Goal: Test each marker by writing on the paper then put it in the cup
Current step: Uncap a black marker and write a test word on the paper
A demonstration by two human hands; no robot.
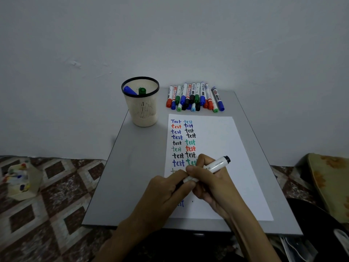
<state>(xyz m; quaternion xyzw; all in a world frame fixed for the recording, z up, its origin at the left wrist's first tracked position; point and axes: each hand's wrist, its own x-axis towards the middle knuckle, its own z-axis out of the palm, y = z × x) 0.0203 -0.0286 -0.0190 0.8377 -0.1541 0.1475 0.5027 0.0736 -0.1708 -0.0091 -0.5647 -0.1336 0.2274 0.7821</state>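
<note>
Holding a white marker in both hands, low centre of frame

Hidden: the marker's lower-left end sits inside the fingers of the left hand. Only a dark sliver shows there, so cap on or off cannot be told. Both hands cover the lower written lines on the paper.

Grip: the left hand pinches the dark end; the right hand curls round the mid-barrel. The black tail end juts toward the upper right past the right hand, above the paper.

Cup stands upper centre on the worktop, well apart from the hands, with a blue marker and a green marker inside. Row of markers lies right of the cup.
</note>
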